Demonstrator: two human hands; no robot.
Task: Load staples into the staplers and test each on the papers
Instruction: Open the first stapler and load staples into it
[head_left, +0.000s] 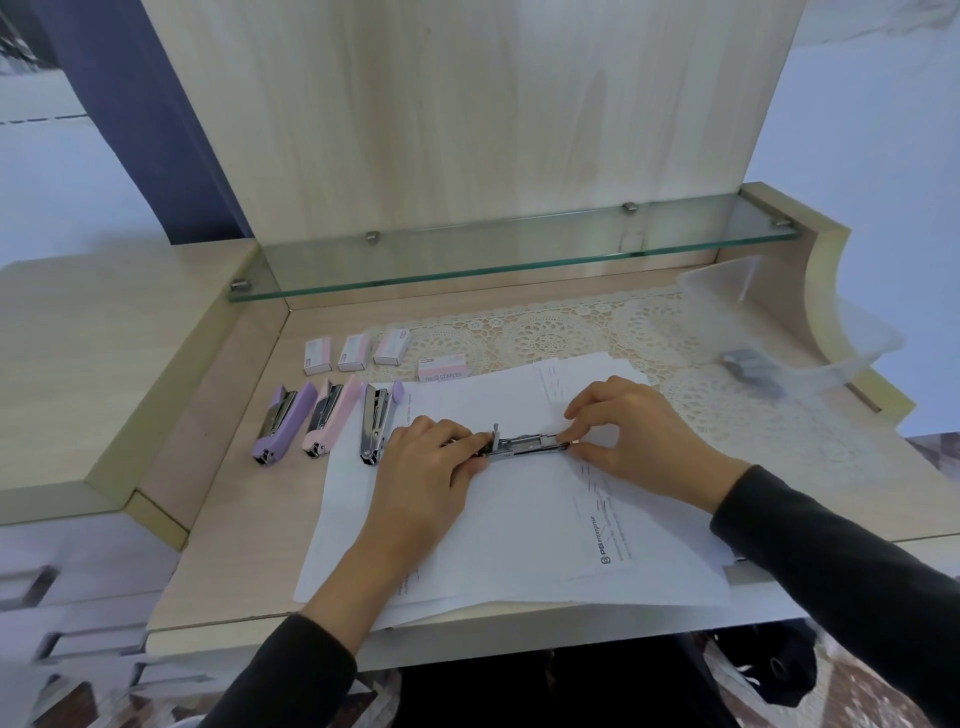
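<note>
A metal stapler (527, 445) lies lengthwise on the white papers (519, 525), its magazine showing. My left hand (431, 462) grips its left end. My right hand (628, 426) pinches its right end with fingertips. To the left stand a purple stapler (284, 422), a pink stapler (328, 418) and a silver stapler with a lilac tip (375, 421), all lying on the desk. Behind them are three small staple boxes (356, 351) in a row and a fourth box (445, 369) labelled staples at the papers' far edge.
A clear plastic tub (810, 332) at the right holds a small grey object. A lace mat (550, 338) covers the back of the desk. A glass shelf (509, 254) runs above the back edge. Drawers are at the lower left.
</note>
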